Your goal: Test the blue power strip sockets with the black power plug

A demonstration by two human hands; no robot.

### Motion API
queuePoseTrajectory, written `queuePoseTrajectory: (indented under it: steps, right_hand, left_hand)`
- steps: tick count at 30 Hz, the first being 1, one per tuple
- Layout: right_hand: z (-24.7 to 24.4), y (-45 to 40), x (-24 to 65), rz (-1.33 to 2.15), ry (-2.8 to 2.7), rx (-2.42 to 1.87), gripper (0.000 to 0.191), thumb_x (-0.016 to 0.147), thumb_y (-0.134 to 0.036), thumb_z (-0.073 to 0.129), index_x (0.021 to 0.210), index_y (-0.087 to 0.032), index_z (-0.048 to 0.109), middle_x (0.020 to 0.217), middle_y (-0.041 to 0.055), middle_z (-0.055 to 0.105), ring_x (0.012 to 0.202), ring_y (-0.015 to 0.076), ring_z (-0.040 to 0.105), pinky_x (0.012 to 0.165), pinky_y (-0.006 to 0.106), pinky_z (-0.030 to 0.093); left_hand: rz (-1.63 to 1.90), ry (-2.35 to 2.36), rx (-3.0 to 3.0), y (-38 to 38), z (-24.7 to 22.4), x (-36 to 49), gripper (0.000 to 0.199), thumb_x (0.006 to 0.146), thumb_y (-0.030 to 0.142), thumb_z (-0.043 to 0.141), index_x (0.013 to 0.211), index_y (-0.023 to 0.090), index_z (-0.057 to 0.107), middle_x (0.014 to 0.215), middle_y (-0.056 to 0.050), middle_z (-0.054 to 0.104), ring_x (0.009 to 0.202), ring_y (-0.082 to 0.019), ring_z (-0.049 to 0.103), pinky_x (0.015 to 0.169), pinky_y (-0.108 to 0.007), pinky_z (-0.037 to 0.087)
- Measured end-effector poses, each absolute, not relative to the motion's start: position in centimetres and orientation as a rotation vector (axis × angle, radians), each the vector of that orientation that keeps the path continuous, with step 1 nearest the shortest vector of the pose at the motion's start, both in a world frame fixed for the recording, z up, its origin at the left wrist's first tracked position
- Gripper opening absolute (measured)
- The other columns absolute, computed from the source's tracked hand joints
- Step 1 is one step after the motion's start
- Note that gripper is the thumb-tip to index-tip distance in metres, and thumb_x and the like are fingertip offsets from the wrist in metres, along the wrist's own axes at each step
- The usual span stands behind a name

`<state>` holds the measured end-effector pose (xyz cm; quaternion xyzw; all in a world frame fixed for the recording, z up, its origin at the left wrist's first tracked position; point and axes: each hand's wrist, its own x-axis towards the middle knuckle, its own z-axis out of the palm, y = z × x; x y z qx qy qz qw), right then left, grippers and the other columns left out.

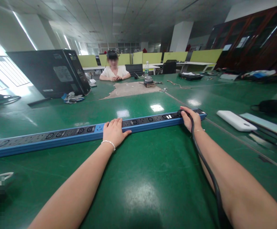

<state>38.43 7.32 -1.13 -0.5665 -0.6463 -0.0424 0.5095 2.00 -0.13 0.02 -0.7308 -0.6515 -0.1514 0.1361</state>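
Note:
A long blue power strip (95, 135) with black sockets lies across the green table, running from the left edge to right of centre. My left hand (114, 131) grips it near a blue socket section, fingers over the top and thumb along the near side. Near the strip's right end, my right hand (189, 118) is closed on a black plug (180, 112) at the sockets. Whether the plug is fully seated cannot be seen. From it a black cable (204, 160) runs down along my right forearm and out of the bottom of the view.
Right of the strip lie a white power bank (236, 121) and a flat pale-blue object (267, 124). A black computer case (50, 73) and gloves (73, 98) stand at the back left. Across the table sits another person (114, 68); beyond is a bottle (146, 68).

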Motion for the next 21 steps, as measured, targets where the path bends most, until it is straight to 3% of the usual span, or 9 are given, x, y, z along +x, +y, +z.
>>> queuePoseTrajectory:
  steps: [9, 16, 21]
  right_hand:
    - [0.2, 7.8, 40.9, -0.245, -1.291, -1.279, 0.037, 0.085, -0.036, 0.041, 0.104, -0.015, 0.064, 0.108, 0.0102, 0.066, 0.102, 0.0207, 0.059, 0.094, 0.036, 0.044]
    - [-0.4, 7.5, 42.3, -0.038, -1.363, -1.378, 0.033, 0.077, -0.037, 0.051, 0.1, -0.019, 0.067, 0.096, 0.0068, 0.069, 0.089, 0.0221, 0.063, 0.083, 0.038, 0.049]
    - [-0.1, 7.9, 41.6, 0.049, -1.503, -1.449, 0.029, 0.074, -0.033, 0.053, 0.096, -0.02, 0.067, 0.094, 0.0063, 0.07, 0.088, 0.0231, 0.063, 0.086, 0.04, 0.048]
  left_hand:
    - [-0.451, -1.901, -2.139, -0.1, 0.1, 2.2, 0.07, 0.078, 0.063, 0.042, 0.132, 0.018, 0.041, 0.137, -0.012, 0.047, 0.127, -0.027, 0.039, 0.103, -0.043, 0.026]
    - [-0.426, -1.912, -2.132, -0.2, 0.1, 2.1, 0.07, 0.078, 0.062, 0.043, 0.133, 0.019, 0.04, 0.138, -0.012, 0.046, 0.127, -0.026, 0.038, 0.104, -0.043, 0.026]
    - [-0.419, -1.91, -2.132, -0.1, 0.1, 2.0, 0.071, 0.078, 0.063, 0.042, 0.133, 0.018, 0.041, 0.137, -0.012, 0.047, 0.127, -0.027, 0.039, 0.103, -0.043, 0.026]
